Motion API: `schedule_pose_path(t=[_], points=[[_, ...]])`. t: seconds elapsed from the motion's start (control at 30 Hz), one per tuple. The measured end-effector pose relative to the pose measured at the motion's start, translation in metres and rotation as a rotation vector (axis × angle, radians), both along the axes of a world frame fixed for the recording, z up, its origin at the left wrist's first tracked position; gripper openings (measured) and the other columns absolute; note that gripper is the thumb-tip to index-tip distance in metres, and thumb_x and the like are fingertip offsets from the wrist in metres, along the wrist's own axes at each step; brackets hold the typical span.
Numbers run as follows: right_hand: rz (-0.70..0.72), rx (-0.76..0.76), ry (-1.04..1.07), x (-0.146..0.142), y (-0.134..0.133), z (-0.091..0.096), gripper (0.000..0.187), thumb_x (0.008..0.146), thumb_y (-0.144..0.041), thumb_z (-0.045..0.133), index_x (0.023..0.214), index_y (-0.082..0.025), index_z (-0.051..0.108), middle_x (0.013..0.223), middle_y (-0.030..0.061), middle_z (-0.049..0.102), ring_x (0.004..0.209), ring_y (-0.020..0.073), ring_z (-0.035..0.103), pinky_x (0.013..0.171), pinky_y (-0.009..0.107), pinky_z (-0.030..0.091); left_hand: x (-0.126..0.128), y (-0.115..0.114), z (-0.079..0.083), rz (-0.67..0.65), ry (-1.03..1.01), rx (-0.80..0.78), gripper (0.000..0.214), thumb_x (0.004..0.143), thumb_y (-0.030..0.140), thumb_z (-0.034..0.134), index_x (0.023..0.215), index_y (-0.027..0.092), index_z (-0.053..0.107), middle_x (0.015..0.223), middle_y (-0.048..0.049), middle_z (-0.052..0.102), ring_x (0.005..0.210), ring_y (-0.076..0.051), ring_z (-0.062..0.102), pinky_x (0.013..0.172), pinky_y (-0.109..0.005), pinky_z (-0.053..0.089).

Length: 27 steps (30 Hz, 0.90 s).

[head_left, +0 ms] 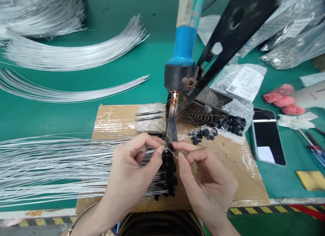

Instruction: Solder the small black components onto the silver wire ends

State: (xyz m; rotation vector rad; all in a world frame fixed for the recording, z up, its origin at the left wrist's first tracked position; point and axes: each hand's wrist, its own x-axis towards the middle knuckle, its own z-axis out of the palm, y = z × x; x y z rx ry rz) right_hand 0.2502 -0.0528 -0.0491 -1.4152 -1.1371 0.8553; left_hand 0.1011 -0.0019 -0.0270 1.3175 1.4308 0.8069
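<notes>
A soldering iron [185, 43] with a blue handle is fixed tip-down in a black metal stand [236, 33]. Just under its tip, my left hand [135, 160] pinches a thin silver-white wire between thumb and forefinger, close to its end. Whatever small part sits at that end is mostly hidden by the fingertips. My right hand [209, 177] is closed on a strand of solder wire [206, 192], whose front end reaches the iron tip and whose tail runs back over the palm. Below the hands, many wires [56, 168] lie side by side, their ends at a row of black pieces [170, 170].
Cardboard [243, 182] covers the work spot. On it are a pale pad [151, 126] with two metal tweezer-like tools and a pile of small black parts [203, 134]. Wire bundles [76, 56] lie at left; plastic bags [243, 80], a phone [269, 138] and a yellow sponge [311, 180] at right.
</notes>
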Motion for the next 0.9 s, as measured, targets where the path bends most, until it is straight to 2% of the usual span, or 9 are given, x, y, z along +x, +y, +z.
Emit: schedule_pose_path(t=[0.3,0.67,0.9], points=[[0.019,0.086,-0.028,0.0019,-0.0001,-0.0045,0.022,0.091,-0.003,0.07,0.085,-0.023,0.064,0.112,0.0036,0.083,0.102,0.0178,0.08,0.093,0.028,0.061,-0.0037,-0.0041,-0.0031,-0.003,-0.027,0.004,0.012,0.09,0.015,0.07,0.079,0.022,0.071,0.087,0.0012,0.077,0.079,-0.014,0.071,0.069,-0.021,0.052],[0.01,0.127,-0.05,-0.0001,0.0007,-0.0071,0.023,0.089,-0.001,0.071,0.087,-0.023,0.066,0.113,0.0026,0.083,0.098,0.0149,0.081,0.09,0.024,0.062,-0.0048,-0.0039,-0.0047,-0.001,-0.028,0.037,0.014,0.09,0.014,0.071,0.079,0.023,0.072,0.088,0.0024,0.078,0.08,-0.013,0.07,0.067,-0.019,0.05],[0.018,0.151,-0.044,-0.001,-0.0011,-0.0084,0.023,0.089,0.001,0.07,0.088,-0.022,0.066,0.114,0.004,0.082,0.097,0.0159,0.081,0.088,0.025,0.062,-0.0049,-0.0039,-0.0043,0.002,-0.018,0.056,0.013,0.089,0.014,0.072,0.079,0.023,0.072,0.089,0.0022,0.079,0.078,-0.012,0.071,0.063,-0.018,0.049]])
